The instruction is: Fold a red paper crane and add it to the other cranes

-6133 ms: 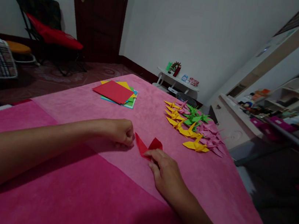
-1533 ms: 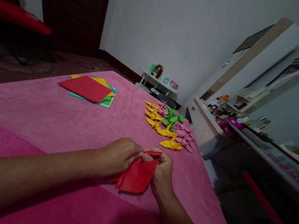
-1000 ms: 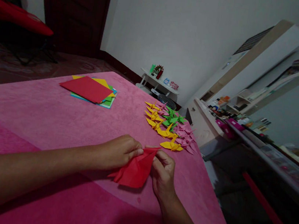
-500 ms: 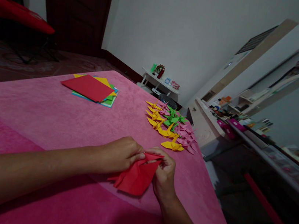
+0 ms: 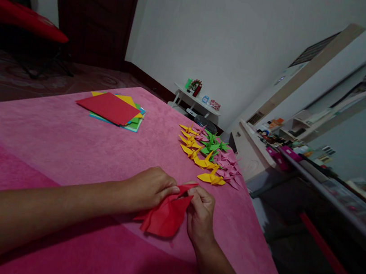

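Note:
Between my hands is a partly folded sheet of red origami paper [image 5: 165, 218], creased and hanging toward me over the pink cloth. My left hand [image 5: 150, 188] pinches its upper left part between thumb and fingers. At the upper right edge, my right hand [image 5: 200, 210] grips the paper, with some fingers hidden behind it. A slit-like opening shows between the folded layers near the top. Just beyond my hands sits a yellow paper crane [image 5: 212, 177], the closest of a group with green cranes [image 5: 212, 144] and pink cranes [image 5: 228, 164].
A stack of coloured paper with a red sheet [image 5: 108, 107] on top lies at the far left of the pink cloth-covered surface [image 5: 67, 139]. Its right edge drops off beside a cluttered dressing table [image 5: 260, 143]. A small white shelf [image 5: 184, 91] stands beyond.
My right fingers have shifted slightly on the paper's upper right edge, and the top flap there now tilts upward, with its opening narrower. My left hand keeps its hold.

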`<state>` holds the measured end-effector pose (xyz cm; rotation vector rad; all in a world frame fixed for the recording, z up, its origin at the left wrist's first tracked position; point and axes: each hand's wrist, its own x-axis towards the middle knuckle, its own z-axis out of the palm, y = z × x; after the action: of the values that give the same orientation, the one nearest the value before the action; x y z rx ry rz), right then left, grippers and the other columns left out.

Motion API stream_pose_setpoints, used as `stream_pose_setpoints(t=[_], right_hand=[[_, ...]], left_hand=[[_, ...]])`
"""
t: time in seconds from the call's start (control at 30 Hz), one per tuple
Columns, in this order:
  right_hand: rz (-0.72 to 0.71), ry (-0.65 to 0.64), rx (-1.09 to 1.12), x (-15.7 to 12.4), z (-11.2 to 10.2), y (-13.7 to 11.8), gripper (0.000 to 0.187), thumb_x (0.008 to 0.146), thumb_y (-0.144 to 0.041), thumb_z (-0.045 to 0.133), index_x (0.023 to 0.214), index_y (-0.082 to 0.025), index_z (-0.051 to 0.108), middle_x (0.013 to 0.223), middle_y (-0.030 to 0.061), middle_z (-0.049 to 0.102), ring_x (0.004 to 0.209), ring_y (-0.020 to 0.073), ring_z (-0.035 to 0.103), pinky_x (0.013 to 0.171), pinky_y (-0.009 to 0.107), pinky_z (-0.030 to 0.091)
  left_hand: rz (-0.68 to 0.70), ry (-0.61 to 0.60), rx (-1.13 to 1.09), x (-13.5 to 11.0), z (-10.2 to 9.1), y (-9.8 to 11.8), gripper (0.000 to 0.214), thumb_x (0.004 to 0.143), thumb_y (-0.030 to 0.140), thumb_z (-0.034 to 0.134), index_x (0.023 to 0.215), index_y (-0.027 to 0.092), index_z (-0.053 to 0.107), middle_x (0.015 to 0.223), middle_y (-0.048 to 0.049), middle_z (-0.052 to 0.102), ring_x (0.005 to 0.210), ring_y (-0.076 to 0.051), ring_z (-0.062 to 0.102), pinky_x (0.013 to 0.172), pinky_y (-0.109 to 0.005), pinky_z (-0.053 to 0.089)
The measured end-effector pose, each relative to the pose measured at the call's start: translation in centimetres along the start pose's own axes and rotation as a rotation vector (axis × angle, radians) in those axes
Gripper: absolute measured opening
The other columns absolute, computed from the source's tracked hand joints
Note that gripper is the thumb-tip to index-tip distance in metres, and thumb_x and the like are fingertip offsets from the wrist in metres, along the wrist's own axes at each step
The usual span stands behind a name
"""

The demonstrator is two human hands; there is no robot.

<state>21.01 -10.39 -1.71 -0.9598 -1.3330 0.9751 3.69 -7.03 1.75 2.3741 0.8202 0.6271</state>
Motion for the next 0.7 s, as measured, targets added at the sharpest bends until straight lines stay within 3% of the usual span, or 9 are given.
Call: stream_pose_setpoints(t=[0.2,0.37,0.53,0.7], right_hand=[[0.090,0.044,0.115,0.3,0.4,0.5,0.027,0.085,-0.036,0.053,0.069,-0.016,0.063,0.058,0.0001,0.054,0.051,0.0106,0.047,0.048,0.022,0.036],[0.080,0.018,0.184,5.0,1.3,0.0,0.019,0.076,-0.034,0.064,0.079,-0.016,0.064,0.071,0.0000,0.061,0.062,0.0111,0.054,0.057,0.021,0.042],[0.021,0.041,0.144,9.7,2.0,1.3,0.019,0.064,-0.026,0.069,0.079,-0.016,0.065,0.073,-0.0001,0.064,0.069,0.0132,0.057,0.064,0.024,0.045],[-0.052,0.034,0.026,9.1,2.1,3.4,0.017,0.070,-0.027,0.065,0.083,-0.017,0.068,0.078,0.0020,0.066,0.072,0.0146,0.059,0.069,0.027,0.046]], left_hand=[[-0.026,-0.005,-0.139,0.5,0.2,-0.9,0.037,0.090,0.029,0.036,0.062,0.013,0.054,0.054,0.0017,0.048,0.049,-0.008,0.040,0.051,-0.019,0.030],[-0.125,0.099,-0.319,4.4,-1.0,-3.9,0.037,0.089,0.034,0.036,0.057,0.015,0.041,0.053,0.0042,0.034,0.046,-0.007,0.031,0.045,-0.018,0.024],[-0.062,0.136,-0.191,7.2,-3.3,-6.2,0.032,0.087,0.029,0.040,0.060,0.013,0.047,0.055,0.0029,0.040,0.049,-0.007,0.035,0.047,-0.018,0.025],[0.046,0.143,-0.011,5.6,-2.8,-7.3,0.033,0.088,0.028,0.040,0.065,0.012,0.056,0.055,0.0007,0.049,0.051,-0.009,0.042,0.049,-0.019,0.028]])
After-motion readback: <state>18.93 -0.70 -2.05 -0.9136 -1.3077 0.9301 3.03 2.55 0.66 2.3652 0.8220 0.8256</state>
